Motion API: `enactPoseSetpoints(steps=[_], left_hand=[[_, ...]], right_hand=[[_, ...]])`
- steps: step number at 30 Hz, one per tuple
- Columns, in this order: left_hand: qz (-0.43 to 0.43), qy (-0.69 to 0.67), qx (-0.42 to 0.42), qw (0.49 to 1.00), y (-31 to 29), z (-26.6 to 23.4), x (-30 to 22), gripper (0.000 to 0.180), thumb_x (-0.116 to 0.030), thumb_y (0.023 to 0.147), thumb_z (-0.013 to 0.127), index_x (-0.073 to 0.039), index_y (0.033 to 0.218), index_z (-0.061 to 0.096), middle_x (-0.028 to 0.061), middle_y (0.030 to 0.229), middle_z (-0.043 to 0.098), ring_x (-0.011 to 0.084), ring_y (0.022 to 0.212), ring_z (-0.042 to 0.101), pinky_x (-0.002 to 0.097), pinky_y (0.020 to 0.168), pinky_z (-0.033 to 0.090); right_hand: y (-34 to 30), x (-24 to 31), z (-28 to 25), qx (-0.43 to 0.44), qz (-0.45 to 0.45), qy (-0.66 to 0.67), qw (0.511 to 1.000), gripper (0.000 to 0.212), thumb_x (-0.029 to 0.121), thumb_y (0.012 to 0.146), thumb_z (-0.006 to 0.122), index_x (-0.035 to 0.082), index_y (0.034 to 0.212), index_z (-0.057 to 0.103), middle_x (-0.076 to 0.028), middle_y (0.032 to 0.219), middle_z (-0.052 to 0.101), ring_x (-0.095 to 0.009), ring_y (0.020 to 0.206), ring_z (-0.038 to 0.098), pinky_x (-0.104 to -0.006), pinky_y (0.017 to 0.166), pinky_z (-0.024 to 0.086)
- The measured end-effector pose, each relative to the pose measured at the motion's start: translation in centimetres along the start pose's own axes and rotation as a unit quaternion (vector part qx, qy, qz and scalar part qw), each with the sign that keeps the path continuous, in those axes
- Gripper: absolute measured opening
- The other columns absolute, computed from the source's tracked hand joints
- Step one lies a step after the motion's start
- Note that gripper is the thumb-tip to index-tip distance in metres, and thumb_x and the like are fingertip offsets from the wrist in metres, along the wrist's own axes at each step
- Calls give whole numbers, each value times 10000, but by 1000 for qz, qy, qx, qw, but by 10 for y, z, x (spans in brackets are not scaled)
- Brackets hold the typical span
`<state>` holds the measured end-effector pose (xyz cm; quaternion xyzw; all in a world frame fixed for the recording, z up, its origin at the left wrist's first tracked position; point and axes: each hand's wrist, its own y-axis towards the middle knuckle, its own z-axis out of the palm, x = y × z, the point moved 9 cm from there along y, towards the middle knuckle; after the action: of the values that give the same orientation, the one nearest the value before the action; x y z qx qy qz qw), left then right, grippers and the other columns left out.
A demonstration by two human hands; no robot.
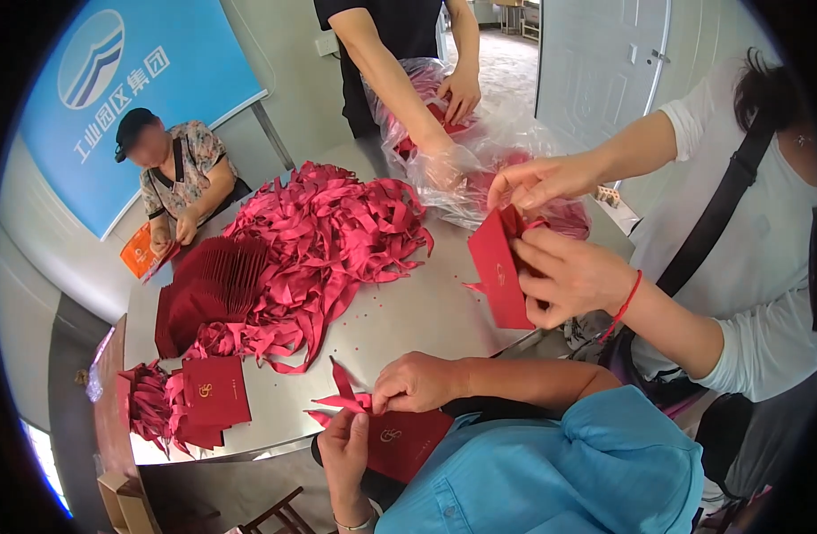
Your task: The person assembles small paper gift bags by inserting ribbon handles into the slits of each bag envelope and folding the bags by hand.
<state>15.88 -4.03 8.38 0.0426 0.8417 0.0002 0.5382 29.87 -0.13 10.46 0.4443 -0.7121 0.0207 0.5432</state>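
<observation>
A flat dark red paper gift bag [408,448] with a gold print lies over my lap at the table's near edge. Bright red ribbon [344,392] sticks out at its top, its pointed tails spread over the tabletop. My right hand [417,384] is closed in a pinch on the ribbon by the bag's top edge. Beside it, my left hand [344,454] grips the bag's upper left corner between thumb and fingers; part of the ribbon is hidden there.
A ribbon heap [337,222] covers the metal table [382,311], beside a row of folded red bags [217,280]. Finished-looking bags [215,390] lie front left. At right, a co-worker's hands [569,267] hold a red bag [497,271]. Another person reaches into a plastic sack [480,178]; one sits far left.
</observation>
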Motion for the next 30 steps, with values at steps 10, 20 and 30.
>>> enactPoseSetpoints(steps=[10, 20, 30], left_hand=[[-65, -78, -122, 987, -5, -13, 18, 148, -89, 885, 674, -1, 781, 618, -57, 670, 552, 18, 592, 425, 191, 517, 325], [-79, -11, -131, 988, 6, -15, 25, 182, -102, 859, 662, 29, 756, 588, 33, 551, 516, 57, 557, 435, 264, 494, 380], [-23, -17, -126, 992, 3, -11, 12, 181, -122, 904, 633, 12, 783, 639, 19, 513, 465, 38, 517, 390, 247, 469, 339]], right_hand=[[-16, 6, 4, 43, 19, -34, 998, 115, 133, 781, 690, 103, 888, 721, -79, 808, 704, -272, 721, 672, -377, 653, 524], [-31, -9, -13, 99, 156, -11, 983, 105, 83, 782, 714, 71, 885, 708, -86, 806, 711, -206, 700, 690, -310, 642, 530], [15, 22, -28, -45, -28, -144, 988, 268, 181, 760, 791, 41, 959, 680, -82, 760, 659, -204, 665, 654, -291, 628, 515]])
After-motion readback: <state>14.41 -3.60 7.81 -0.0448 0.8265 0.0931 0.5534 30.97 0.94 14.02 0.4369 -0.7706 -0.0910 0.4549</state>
